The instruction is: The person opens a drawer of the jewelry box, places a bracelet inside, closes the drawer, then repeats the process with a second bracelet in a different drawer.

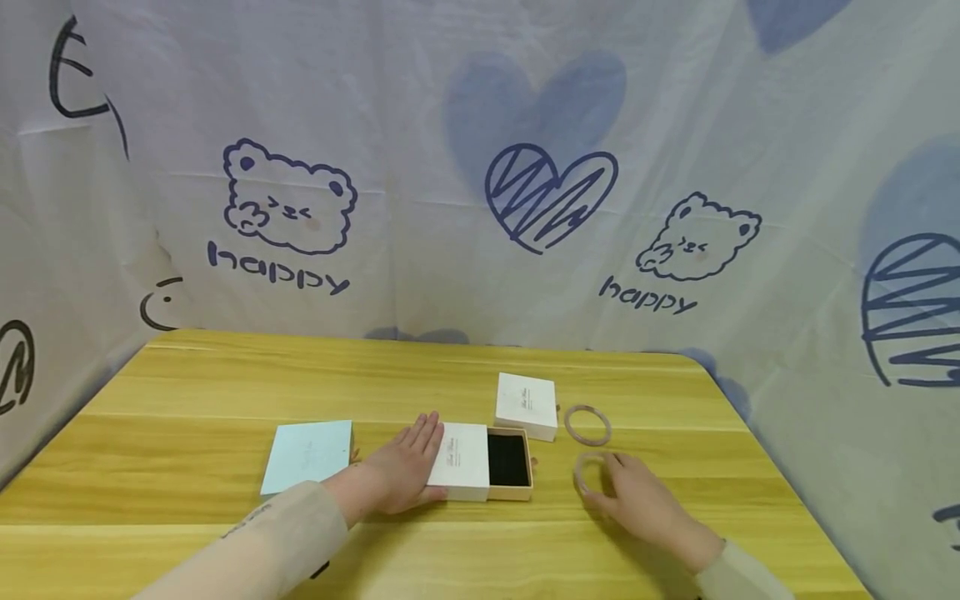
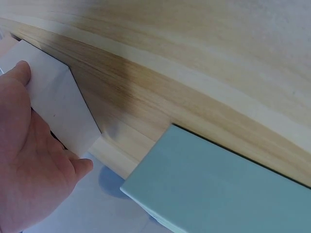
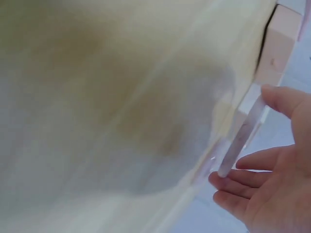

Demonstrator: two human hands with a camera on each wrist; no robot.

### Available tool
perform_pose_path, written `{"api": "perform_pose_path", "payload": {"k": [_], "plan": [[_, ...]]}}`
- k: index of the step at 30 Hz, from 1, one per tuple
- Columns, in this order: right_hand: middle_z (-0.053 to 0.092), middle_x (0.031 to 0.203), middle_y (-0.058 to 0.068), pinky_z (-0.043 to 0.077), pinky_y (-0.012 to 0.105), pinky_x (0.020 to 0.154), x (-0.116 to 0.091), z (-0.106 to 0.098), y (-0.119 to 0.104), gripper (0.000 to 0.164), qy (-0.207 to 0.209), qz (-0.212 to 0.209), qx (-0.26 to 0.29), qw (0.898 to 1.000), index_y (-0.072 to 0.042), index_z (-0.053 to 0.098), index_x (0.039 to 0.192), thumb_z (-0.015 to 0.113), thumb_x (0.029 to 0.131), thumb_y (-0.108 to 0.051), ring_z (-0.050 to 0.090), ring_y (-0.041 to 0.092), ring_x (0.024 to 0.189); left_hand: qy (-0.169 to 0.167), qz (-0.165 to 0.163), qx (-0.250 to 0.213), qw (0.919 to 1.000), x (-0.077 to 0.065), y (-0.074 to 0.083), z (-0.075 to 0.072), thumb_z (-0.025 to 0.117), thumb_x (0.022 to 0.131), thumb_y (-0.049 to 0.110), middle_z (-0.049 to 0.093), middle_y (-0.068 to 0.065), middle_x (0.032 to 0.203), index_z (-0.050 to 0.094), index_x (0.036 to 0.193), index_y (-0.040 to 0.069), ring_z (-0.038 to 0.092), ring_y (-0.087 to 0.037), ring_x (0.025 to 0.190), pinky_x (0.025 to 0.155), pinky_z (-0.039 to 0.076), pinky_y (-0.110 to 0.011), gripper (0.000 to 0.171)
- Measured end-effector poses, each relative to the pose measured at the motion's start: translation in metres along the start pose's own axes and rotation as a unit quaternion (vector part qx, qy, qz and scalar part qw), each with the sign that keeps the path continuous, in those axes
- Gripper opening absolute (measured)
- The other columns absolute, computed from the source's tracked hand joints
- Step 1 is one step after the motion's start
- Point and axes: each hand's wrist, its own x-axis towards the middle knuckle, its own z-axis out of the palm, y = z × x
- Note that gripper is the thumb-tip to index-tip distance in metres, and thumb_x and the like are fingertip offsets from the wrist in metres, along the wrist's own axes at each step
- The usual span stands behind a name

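Note:
My left hand holds a white drawer box at its left end, fingers at the far side and thumb at the near corner. From the box's right end the tan drawer sticks out part way, showing a black lining. In the left wrist view the thumb and fingers span the box's end. Off to the right, my right hand pinches a pale translucent bangle between thumb and fingers, tilted over the table. A second bangle lies flat just beyond it.
Behind the drawer box is another white box, closed, with small lettering on top. A light blue box lies left of my left hand. All rest on a wood-grain table, with a printed cloth hanging behind.

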Motion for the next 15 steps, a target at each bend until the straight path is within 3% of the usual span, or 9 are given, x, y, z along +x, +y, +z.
{"api": "perform_pose_path", "payload": {"k": [6, 15], "plan": [[0.055, 0.126, 0.026, 0.047, 0.051, 0.095, 0.015, -0.007, -0.026, 0.069, 0.024, -0.016, 0.023, 0.999, 0.01, 0.051, 0.128, 0.074, 0.078, -0.032, 0.056, 0.04, 0.112, 0.001, 0.0, 0.0, 1.0, 0.0, -0.001, -0.001, 0.041, 0.093, 0.056, 0.011, -0.019, 0.157, 0.017, 0.148, -0.001, 0.011, -0.031, 0.145, 0.117, 0.021, -0.041, 0.083], [0.053, 0.129, 0.026, 0.046, 0.05, 0.097, 0.04, -0.004, -0.059, 0.061, 0.026, -0.087, 0.02, 0.996, 0.005, 0.058, 0.123, 0.076, 0.076, -0.029, 0.052, 0.042, 0.118, 0.01, 0.01, 0.003, 0.9999, 0.002, -0.003, 0.004, 0.039, 0.095, 0.055, 0.011, -0.02, 0.156, 0.016, 0.148, -0.002, 0.011, -0.033, 0.145, 0.117, 0.021, -0.042, 0.081]]}}
